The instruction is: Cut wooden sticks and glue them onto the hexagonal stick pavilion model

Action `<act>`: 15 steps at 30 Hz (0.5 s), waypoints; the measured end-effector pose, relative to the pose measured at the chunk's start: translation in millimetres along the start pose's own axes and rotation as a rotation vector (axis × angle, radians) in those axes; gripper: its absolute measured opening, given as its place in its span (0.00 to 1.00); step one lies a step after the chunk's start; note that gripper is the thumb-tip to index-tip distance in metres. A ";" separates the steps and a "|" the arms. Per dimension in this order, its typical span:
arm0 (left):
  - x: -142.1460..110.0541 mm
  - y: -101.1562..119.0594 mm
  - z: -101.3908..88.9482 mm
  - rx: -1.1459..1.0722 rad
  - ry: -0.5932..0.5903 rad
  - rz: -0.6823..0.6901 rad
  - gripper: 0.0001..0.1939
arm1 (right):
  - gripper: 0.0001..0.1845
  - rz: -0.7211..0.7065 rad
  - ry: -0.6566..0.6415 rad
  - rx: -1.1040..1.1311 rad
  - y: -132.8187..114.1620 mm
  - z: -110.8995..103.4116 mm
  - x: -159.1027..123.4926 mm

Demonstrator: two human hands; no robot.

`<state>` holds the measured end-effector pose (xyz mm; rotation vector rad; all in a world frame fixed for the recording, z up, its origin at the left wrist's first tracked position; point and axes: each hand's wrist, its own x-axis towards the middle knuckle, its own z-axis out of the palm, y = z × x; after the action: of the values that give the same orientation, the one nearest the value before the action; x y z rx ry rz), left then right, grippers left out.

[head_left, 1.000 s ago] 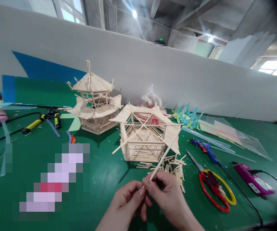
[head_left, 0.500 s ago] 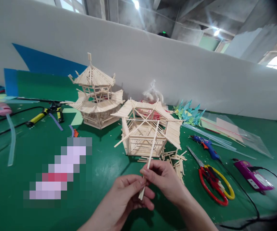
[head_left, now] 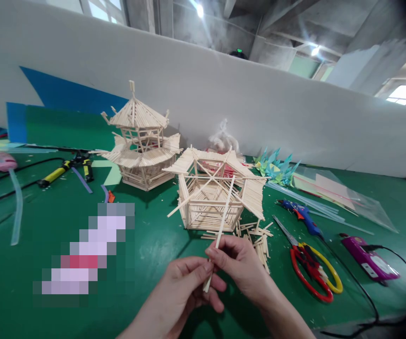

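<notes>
Both hands meet low in the middle of the head view. My right hand pinches a long thin wooden stick that stands nearly upright, and my left hand pinches the same stick near its lower end. Just beyond the hands sits an open-topped hexagonal model built of sticks, with a heap of loose short sticks at its right foot. A two-tier stick pagoda stands behind it to the left.
Red-and-yellow scissors, a blue glue gun and a purple corded device lie on the green table to the right. Yellow-handled pliers and cables lie left. Green paper cranes sit by the white back wall.
The stick swung from leaning right to nearly upright, its lower end now showing below my fingers. The view shifted slightly; both hands kept their hold.
</notes>
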<state>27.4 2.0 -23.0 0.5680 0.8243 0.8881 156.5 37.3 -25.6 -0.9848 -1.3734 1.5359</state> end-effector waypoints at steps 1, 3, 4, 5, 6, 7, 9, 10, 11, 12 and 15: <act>0.1 0.0 0.0 0.008 0.000 0.008 0.11 | 0.09 -0.004 0.007 -0.006 0.7 0.4 -0.3; 0.6 0.1 0.0 0.038 0.010 0.023 0.11 | 0.09 -0.008 0.019 -0.022 2.0 0.9 -0.9; 0.8 0.1 0.1 0.054 0.011 0.027 0.11 | 0.10 -0.005 0.021 -0.029 2.6 0.9 -1.1; 1.0 0.1 0.3 0.068 0.013 0.030 0.11 | 0.10 -0.001 0.020 -0.032 3.0 0.8 -1.2; 1.1 0.0 0.4 0.082 0.014 0.034 0.12 | 0.10 0.004 0.017 -0.034 3.3 0.6 -1.2; 1.3 -0.1 0.5 0.094 0.016 0.038 0.12 | 0.10 0.007 0.013 -0.037 3.4 0.4 -1.2; 1.8 -0.3 0.5 0.118 0.020 0.042 0.12 | 0.10 0.013 0.005 -0.047 3.2 0.1 -1.2; 2.1 -0.4 0.4 0.131 0.025 0.046 0.11 | 0.11 0.013 0.005 -0.057 3.0 0.0 -1.3; 2.6 -0.3 0.1 0.144 0.028 0.048 0.11 | 0.11 0.011 0.006 -0.070 2.6 0.1 -1.6; 3.0 -0.3 -0.2 0.156 0.030 0.050 0.11 | 0.11 0.010 0.007 -0.081 2.2 0.2 -1.9; 3.7 -0.3 -1.0 0.178 0.035 0.053 0.10 | 0.11 0.005 0.006 -0.097 1.2 0.3 -3.5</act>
<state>28.0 5.1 -25.2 0.7341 0.9294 0.8797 157.4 33.8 -26.6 -1.0517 -1.4535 1.4807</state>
